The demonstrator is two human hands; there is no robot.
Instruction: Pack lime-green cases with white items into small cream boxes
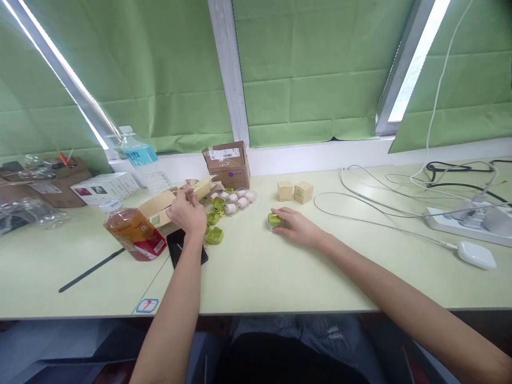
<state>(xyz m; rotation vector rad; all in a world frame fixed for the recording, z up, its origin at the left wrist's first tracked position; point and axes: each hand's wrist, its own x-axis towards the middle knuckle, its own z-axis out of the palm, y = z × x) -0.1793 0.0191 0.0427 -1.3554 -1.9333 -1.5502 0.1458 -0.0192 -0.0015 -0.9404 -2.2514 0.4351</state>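
Note:
My right hand [298, 225] is closed around a small green case [274, 219] with a clear plastic part below it, resting at the table's middle. My left hand [188, 213] is at the pile of folded beige cartons [158, 204], its fingers pinched together. The fingertips overlap the cartons, so what they grip is unclear. Several open green cases [215, 236] lie just right of the left hand. Behind them sit clear packs with pale pink pieces [242, 202]. Two beige cube boxes, a left one [285, 191] and a right one [304, 192], stand beyond my right hand.
A tea bottle [134, 232] and a black phone [176, 246] are near my left forearm. A water bottle [140, 156] and an open brown box [227, 166] stand at the back. Cables, a white charger [476, 255] and a power strip [444, 220] lie right.

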